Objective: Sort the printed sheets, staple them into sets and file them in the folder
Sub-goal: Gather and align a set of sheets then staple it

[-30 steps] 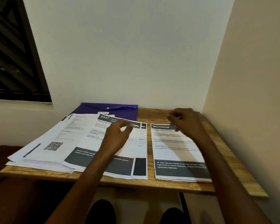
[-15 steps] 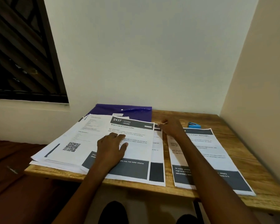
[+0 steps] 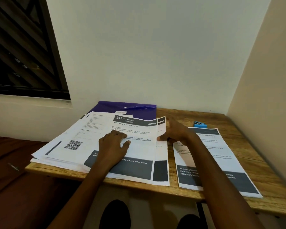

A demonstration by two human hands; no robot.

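A fanned stack of printed sheets (image 3: pixel 82 133) covers the left half of the wooden table (image 3: pixel 248 142). On top lies a sheet headed "2437 KITCHEN" (image 3: pixel 139 129). My left hand (image 3: pixel 114 146) rests flat on that sheet, fingers spread. My right hand (image 3: pixel 173 131) pinches the right edge of the sheets just under it, thumb beneath the paper. A separate set with a dark footer (image 3: pixel 221 162) lies to the right, partly under my right forearm. A purple folder (image 3: pixel 139 109) lies shut at the back, half under the stack. A small blue stapler (image 3: pixel 199 124) sits behind the right set.
The table stands in a corner, with walls close behind and on the right. A dark window (image 3: pixel 23 47) is at the left. A brown surface (image 3: pixel 15 162) lies left of the table. Bare wood shows at the far right and along the front edge.
The view has shifted, so the table sits further right in frame. My left hand went from pinching to lying flat on the top sheet. My right hand moved left from the right set to the stack's edge.
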